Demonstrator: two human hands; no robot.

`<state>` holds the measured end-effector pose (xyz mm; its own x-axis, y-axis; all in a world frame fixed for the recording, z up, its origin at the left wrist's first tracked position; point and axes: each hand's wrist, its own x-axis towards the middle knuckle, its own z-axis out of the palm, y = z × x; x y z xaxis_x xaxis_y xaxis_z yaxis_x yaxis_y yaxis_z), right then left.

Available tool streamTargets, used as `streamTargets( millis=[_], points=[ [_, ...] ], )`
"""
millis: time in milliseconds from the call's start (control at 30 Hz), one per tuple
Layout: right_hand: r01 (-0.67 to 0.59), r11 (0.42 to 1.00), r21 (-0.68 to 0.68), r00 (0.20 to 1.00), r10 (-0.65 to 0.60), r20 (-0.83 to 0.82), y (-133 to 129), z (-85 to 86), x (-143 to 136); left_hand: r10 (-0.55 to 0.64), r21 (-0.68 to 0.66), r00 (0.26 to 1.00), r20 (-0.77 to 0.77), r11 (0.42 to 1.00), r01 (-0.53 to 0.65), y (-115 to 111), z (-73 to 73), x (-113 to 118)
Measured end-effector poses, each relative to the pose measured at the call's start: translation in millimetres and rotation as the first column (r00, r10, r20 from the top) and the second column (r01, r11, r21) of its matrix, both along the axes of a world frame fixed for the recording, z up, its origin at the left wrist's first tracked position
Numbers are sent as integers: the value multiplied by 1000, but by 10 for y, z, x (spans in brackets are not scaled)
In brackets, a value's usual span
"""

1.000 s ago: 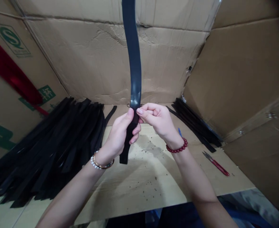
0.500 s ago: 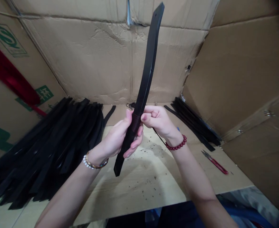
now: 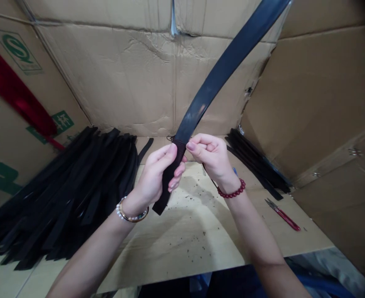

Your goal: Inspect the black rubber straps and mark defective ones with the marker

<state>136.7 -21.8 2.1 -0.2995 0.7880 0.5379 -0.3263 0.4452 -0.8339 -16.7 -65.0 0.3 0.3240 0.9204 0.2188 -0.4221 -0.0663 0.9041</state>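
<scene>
A long flat black strip (image 3: 215,82), curved and glossy, rises to the upper right. Its lower part carries a dark wrapping (image 3: 176,156). My left hand (image 3: 157,169) is closed around that wrapped part, thumb on the front and fingers behind, with the strip's end showing below. Beside the wrapping's upper edge, my right hand (image 3: 209,155) is closed, thumb against bent fingers, pinching a dark cord (image 3: 210,178). The cord trails down past the wrist toward the red bead bracelet. Where it meets the strip is hidden by the fingers.
Many black strips (image 3: 76,190) lie piled on the left; a smaller stack (image 3: 257,163) lies at the back right. Red-handled thread snips (image 3: 283,214) rest on the right of the table (image 3: 157,252). Dark crumbs dot the middle. Cardboard walls (image 3: 123,78) enclose the table; a red cloth hangs left.
The strip has turned, its broad face now toward me and its top swung right, past the frame's upper edge. The lower end has risen slightly. Both hands keep their grip.
</scene>
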Motion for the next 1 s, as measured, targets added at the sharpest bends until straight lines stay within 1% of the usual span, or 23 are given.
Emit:
streamTargets(
  millis=[67,100,200,233,267,300,333,367,400,433,467,500,567,600,667,767,833,867,900,933,967,1000],
  points=[
    [-55,998,-19,998,55,10,11,-14,13,-118,-82,992,35,989,120,-13,24,-33],
    [-99,994,-35,995,100,24,22,-23,15,-183,-119,982,45,975,187,-10,32,-54],
    [-220,972,-79,973,225,57,57,-51,5,-378,-218,923,75,897,385,31,32,-105],
    [-233,969,-87,970,238,51,65,-56,-4,-419,-238,905,76,874,424,47,26,-108],
    [-222,970,-96,974,226,31,70,-57,-16,-425,-239,903,67,872,428,62,17,-101],
    [-194,975,-107,981,195,3,71,-53,-28,-386,-215,921,47,897,387,74,9,-86],
    [-158,980,-121,987,156,-23,67,-46,-41,-303,-163,953,15,939,302,81,1,-62],
    [-125,983,-134,992,120,-41,60,-35,-53,-189,-92,982,-24,978,186,85,-6,-34],
    [-97,985,-142,995,91,-49,50,-23,-65,-60,-13,996,-63,998,60,86,-11,-5],
    [-74,987,-144,997,67,-49,38,-11,-75,62,61,993,-101,997,-56,83,-15,22],
    [-56,989,-139,998,51,-44,26,1,-83,162,122,977,-136,982,-146,80,-17,44],
    [-44,991,-130,999,40,-35,14,12,-89,232,168,959,-162,964,-205,75,-17,59],
    [-32,994,-103,999,30,-19,-4,28,-90,297,217,939,-174,941,-258,66,-15,61],
    [-33,996,-85,999,33,-11,-8,33,-83,298,224,940,-165,940,-258,61,-10,49],
    [-40,998,-54,999,40,7,-7,37,-59,236,195,960,-148,959,-206,50,5,8],
    [-86,994,-60,995,89,50,10,29,-12,45,69,991,-128,997,-36,36,33,-57],
    [-162,982,-96,983,169,77,19,17,8,-108,-29,986,-124,994,105,31,41,-73],
    [-202,973,-110,975,211,74,21,11,11,-167,-65,978,-126,985,159,30,40,-71],
    [-236,965,-118,968,244,60,21,7,10,-197,-80,971,-133,979,188,31,35,-61],
    [-256,959,-124,964,262,38,20,5,5,-187,-66,972,-146,982,179,32,28,-47],
    [-262,956,-130,964,266,14,17,5,-3,-133,-23,978,-159,991,131,34,20,-29],
    [-254,957,-138,967,255,-4,13,8,-12,-47,46,985,-168,997,55,37,11,-11]
  ],
)
